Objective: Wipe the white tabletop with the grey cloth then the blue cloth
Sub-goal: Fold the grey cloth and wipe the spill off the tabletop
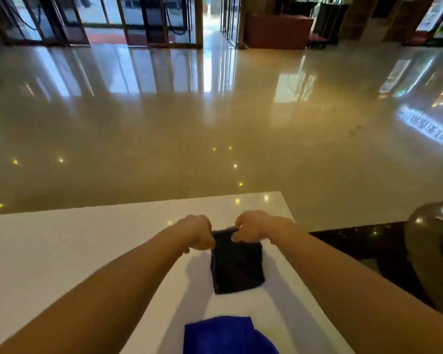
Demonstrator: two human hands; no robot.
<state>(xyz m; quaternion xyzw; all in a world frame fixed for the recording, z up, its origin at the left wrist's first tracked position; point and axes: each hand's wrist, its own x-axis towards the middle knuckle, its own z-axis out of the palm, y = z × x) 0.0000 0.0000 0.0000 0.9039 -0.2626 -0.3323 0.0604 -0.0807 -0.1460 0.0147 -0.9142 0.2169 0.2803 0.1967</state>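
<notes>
Head view, both hands' grip pinching grey cloth's far edge, long axis pointing away

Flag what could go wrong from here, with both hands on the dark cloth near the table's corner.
1. The grey cloth lies folded close to the right edge of the white tabletop; a sweep that way might carry it off the edge.
2. Left hand and right hand pinch only its far edge, so it may unfold or bunch rather than wipe flat.
3. The blue cloth lies close behind it and could get dragged along on a pull-back stroke.
</notes>
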